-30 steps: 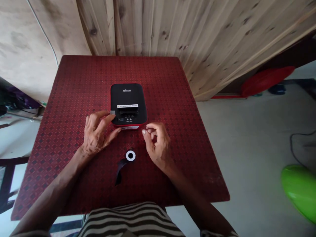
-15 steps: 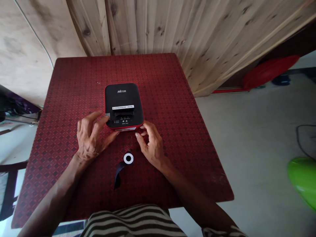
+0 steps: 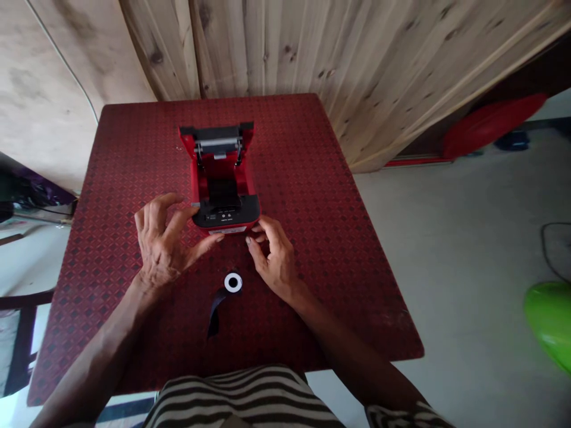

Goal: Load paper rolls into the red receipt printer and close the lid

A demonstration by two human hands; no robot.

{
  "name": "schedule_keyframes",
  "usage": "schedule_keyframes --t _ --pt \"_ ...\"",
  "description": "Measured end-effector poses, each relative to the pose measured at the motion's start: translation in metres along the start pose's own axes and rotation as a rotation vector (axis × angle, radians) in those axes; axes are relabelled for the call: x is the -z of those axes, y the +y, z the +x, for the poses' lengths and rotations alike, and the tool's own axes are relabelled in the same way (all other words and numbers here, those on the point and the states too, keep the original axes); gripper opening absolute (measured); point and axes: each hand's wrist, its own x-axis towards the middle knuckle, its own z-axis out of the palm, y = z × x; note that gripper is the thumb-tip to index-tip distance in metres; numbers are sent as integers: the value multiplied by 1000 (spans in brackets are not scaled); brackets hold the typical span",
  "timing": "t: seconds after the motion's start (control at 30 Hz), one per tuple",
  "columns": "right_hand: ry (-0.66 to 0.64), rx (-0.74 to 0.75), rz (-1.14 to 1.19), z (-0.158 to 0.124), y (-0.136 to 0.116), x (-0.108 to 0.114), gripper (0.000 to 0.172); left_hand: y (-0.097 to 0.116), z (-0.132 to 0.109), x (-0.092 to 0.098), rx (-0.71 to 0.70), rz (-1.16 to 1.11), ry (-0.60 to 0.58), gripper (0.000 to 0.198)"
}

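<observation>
A red and black label printer point(image 3: 226, 217) stands on the table with its lid point(image 3: 216, 142) swung up and tilted back. Dark strip material shows inside its red compartment. My left hand point(image 3: 163, 241) grips the front left corner, index finger on the grey latch and thumb at the lower front edge; its other fingers are raised. At the front right corner, my right hand point(image 3: 274, 255) has its fingers curled against the printer's lower side. Between my forearms lies a small roll of black tape point(image 3: 233, 283) with a white face, its loose tail curling toward me.
The red patterned table point(image 3: 312, 285) backs onto a wooden plank wall point(image 3: 276, 53). A green rounded object point(image 3: 551, 321) is on the floor at the right, with a dark cable behind it. A dark chair point(image 3: 22, 321) stands at the left.
The printer's lid has sprung from closed to raised, exposing the compartment. My left index finger stays at the latch, and my right hand has hardly moved.
</observation>
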Motion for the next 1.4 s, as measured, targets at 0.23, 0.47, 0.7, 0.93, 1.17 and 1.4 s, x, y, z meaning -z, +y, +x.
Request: schedule_keyframes --t 0.23,0.47,0.7,0.93,1.17,1.4 --pt "137 172 -220 35 -17 30 33 -4 -11 -15 -15 -66 45 56" --pt "-511 326 -557 137 -56 11 29 -9 -27 -31 -11 -133 42 90" --pt "-884 214 -751 184 -65 -23 27 -9 -31 -36 53 -237 -33 90" --pt "-907 250 -818 187 -62 -24 25 -8 -30 -35 64 -236 -28 87" --pt "-699 184 -837 169 -87 -10 31 -11 -31 -36 56 -243 -48 87" --pt "-301 194 -273 129 -80 57 24 -11 -30 -36 60 -237 -65 87"
